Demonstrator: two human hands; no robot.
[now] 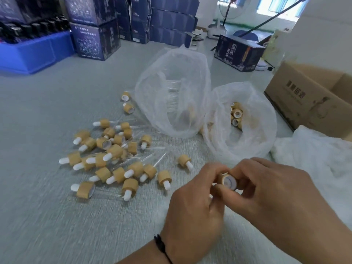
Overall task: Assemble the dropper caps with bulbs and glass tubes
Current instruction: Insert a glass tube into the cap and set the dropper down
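Both hands meet over the grey table at the lower right. My left hand [192, 202] and my right hand [274, 189] pinch one tan wood-look dropper cap [227, 181] between their fingertips, its white-lined open end facing me. A pile of assembled droppers [112, 159] with white bulbs and thin glass tubes lies to the left. A clear plastic bag [171, 92] holds loose glass tubes. A second plastic bag [242, 121] holds bare caps [236, 115].
A brown cardboard box [312, 100] stands at the right edge, with white wadding [314, 159] in front of it. Stacked dark blue cartons [95, 29] and a blue crate [34, 52] stand at the back left. One dark carton [238, 52] lies behind the bags.
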